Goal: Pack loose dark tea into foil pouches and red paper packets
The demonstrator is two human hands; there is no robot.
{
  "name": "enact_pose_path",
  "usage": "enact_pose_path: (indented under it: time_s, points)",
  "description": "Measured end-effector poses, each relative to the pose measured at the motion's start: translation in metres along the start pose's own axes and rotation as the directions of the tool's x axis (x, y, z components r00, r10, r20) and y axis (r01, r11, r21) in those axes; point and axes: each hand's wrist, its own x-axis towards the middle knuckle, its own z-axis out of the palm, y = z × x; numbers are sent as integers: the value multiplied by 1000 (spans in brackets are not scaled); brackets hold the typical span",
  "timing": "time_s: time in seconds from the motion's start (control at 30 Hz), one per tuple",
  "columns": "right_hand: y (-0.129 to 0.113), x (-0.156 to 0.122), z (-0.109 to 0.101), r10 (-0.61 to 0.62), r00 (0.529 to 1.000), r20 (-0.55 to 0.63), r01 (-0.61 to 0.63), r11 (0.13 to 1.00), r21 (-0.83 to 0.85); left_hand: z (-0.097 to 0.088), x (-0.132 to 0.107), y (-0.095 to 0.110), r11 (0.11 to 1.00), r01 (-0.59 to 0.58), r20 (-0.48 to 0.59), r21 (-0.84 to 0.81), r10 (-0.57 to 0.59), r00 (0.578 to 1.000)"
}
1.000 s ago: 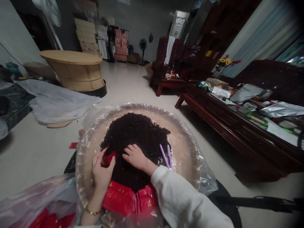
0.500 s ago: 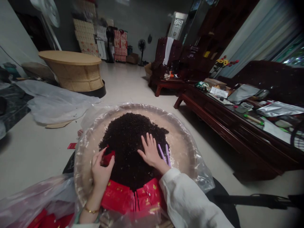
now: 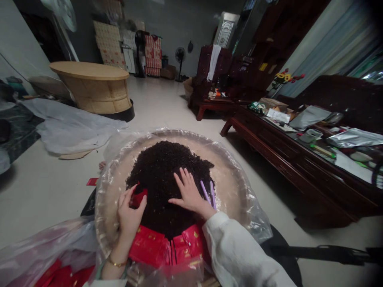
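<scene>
A heap of dark loose tea leaves lies in a wide round tray lined with clear plastic. My left hand is closed on a small red packet held at the heap's left edge. Flat on the leaves lies my right hand, fingers spread, in a white sleeve. Purple tweezers rest on the tray just right of that hand. Several red packets lie along the tray's near rim.
A long dark wooden table with foil bags and clutter runs along the right. A round wooden table stands at the back left, plastic sheeting on the floor near it. More red packets sit in a plastic bag at lower left.
My right hand went from curled beside the left hand to flat and spread farther right on the leaves. The left hand kept hold of the red packet.
</scene>
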Motion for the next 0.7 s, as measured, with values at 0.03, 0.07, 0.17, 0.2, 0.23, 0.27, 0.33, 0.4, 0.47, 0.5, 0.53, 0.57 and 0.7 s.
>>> enact_pose_path:
  time_s: [0.03, 0.07, 0.17, 0.2, 0.23, 0.27, 0.33, 0.4, 0.47, 0.5, 0.53, 0.57, 0.7]
  points:
    - [4, -1, -2, -6, 1000, 21, 6, 1000, -15, 0, 0, 0, 1000, 2, 12, -3, -2, 1000]
    - [6, -3, -3, -20, 999, 42, 21, 999, -27, 0, -1, 0, 1000, 7, 30, -8, -6, 1000]
    - [5, -4, -10, -71, 993, 94, 75, 997, -37, 0, -2, 0, 999, 23, 104, -28, -20, 994]
    - [3, -3, -12, -94, 990, 105, 97, 995, -24, 0, -2, 0, 999, 22, 126, -37, -17, 992]
    - [1, -2, -15, -119, 986, 113, 120, 993, -2, 0, -3, 0, 999, 15, 143, -45, -9, 990]
    - [-2, -2, -17, -142, 983, 117, 140, 990, 25, 0, -3, 0, 999, 5, 156, -53, 3, 988]
    - [-5, -3, -20, -141, 984, 109, 133, 988, 78, 1, -4, 0, 998, -17, 172, -62, 28, 985]
    - [-5, -6, -21, -51, 994, 102, 38, 992, 123, 1, -4, 0, 998, -29, 184, -64, 40, 982]
    - [-3, -12, -18, 74, 990, 124, -95, 980, 173, 2, -4, 0, 997, -30, 184, -65, 42, 982]
    - [-2, -15, -16, 120, 982, 144, -148, 968, 201, 2, -4, 0, 997, -30, 181, -68, 42, 983]
    - [-1, -17, -13, 151, 975, 163, -187, 955, 231, 2, -4, 0, 997, -30, 177, -72, 42, 983]
    - [0, -19, -10, 169, 970, 173, -211, 942, 260, 2, -4, 0, 997, -29, 174, -76, 42, 984]
    - [-6, -15, -6, 149, 979, 137, -191, 907, 374, 2, -4, 0, 997, -21, 187, -74, 34, 982]
